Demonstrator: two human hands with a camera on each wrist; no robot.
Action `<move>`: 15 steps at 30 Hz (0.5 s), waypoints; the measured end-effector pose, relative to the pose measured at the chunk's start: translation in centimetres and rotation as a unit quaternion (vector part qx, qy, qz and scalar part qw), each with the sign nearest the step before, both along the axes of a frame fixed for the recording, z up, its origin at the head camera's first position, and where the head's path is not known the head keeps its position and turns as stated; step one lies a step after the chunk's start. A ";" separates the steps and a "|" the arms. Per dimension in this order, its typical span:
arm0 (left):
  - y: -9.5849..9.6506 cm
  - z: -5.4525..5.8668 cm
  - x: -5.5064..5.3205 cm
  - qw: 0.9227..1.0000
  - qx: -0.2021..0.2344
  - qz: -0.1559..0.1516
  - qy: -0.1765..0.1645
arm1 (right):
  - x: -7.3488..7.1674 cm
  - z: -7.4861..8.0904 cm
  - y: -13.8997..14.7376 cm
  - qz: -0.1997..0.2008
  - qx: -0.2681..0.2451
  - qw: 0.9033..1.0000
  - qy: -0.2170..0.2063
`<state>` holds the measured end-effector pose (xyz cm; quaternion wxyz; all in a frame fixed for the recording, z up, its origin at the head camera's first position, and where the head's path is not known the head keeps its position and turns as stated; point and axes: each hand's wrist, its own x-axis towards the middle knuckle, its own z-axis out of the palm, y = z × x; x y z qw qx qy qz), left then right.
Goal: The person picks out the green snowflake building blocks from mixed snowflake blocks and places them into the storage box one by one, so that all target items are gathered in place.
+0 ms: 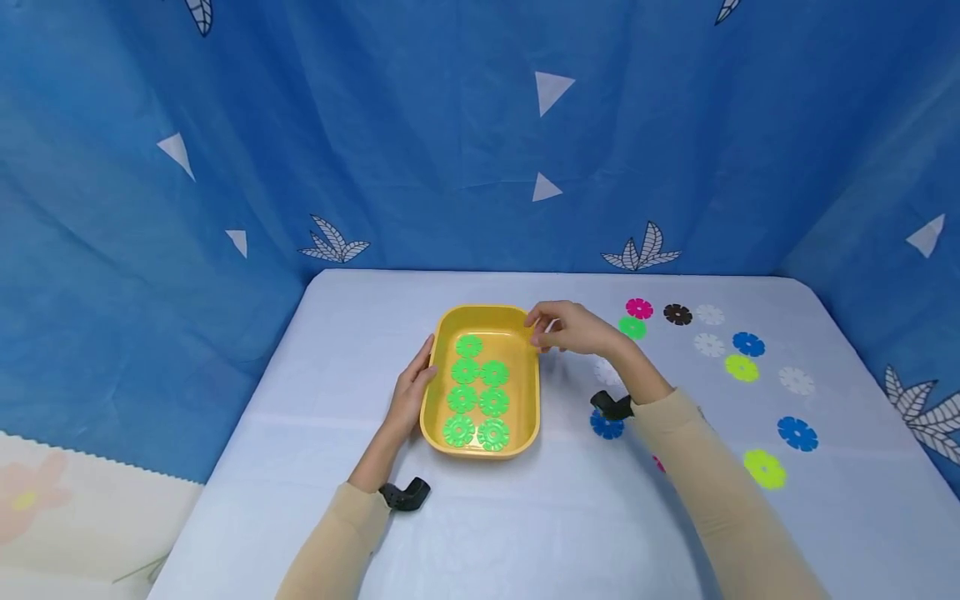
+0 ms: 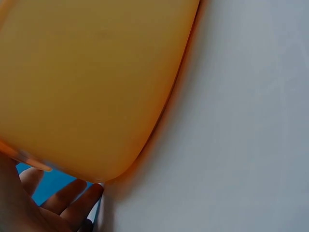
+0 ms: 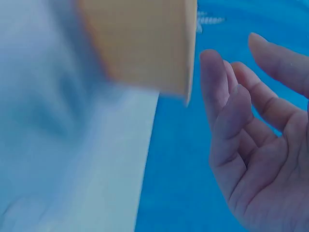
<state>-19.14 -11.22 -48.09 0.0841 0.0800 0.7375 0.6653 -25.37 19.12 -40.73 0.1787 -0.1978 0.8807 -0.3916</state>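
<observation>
A yellow plastic tray stands on the white table with several green notched discs lying in it, mostly in two columns. My left hand holds the tray's left wall, its thumb at the rim and its fingers along the outside. In the left wrist view those fingers meet the tray's outer wall. By the tray's far right corner is my right hand, its fingers loosely bent. The right wrist view shows nothing in that hand, which is apart from the tray wall.
Loose notched discs lie across the table's right side: pink, black, green, several white, blue and yellow-green. My right forearm partly covers some. A blue curtain hangs behind the table.
</observation>
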 end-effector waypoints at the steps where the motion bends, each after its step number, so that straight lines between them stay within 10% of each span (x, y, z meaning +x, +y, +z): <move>1: 0.0 -0.1 0.0 1.000 0.001 0.000 0.000 | 0.4 -0.3 1.0 -0.025 -0.001 1.000 -0.006; 15: -0.1 0.0 0.1 1.000 0.007 0.001 0.001 | 1.4 -2.6 12.3 -0.313 0.015 0.950 -0.005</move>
